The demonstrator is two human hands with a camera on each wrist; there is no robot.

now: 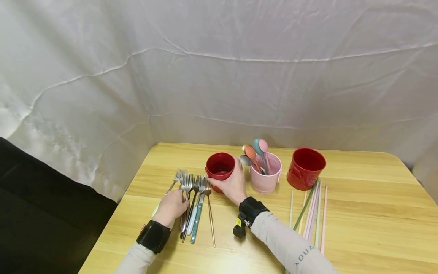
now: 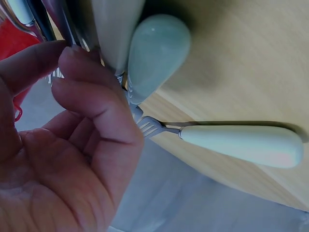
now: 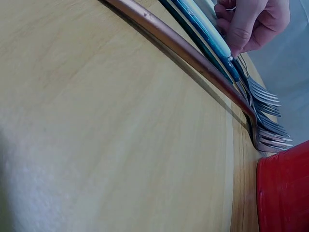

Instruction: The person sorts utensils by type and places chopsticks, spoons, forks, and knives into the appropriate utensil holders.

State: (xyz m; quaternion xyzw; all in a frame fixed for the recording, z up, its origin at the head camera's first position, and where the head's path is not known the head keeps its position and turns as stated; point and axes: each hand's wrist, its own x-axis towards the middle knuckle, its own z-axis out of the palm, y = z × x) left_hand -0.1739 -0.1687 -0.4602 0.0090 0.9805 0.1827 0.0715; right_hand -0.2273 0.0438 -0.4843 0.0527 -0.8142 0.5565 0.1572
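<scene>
The forks point(image 1: 197, 217) lie on the surface point(image 1: 362, 213), under and beside the left hand point(image 1: 172, 207). It is the nearer hand and pinches among them (which fork, I cannot tell). Their long axes run away from the person, tines just left of the red bucket point(image 1: 219, 163), which the right hand point(image 1: 234, 185) grips. The right sleeve point(image 1: 291, 243) shows letters, perhaps "YOUA".

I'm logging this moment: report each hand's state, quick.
Left hand: closed, pinching at the forks; how many, I can't tell.
Right hand: closed, holding the red bucket beside the forks.
</scene>
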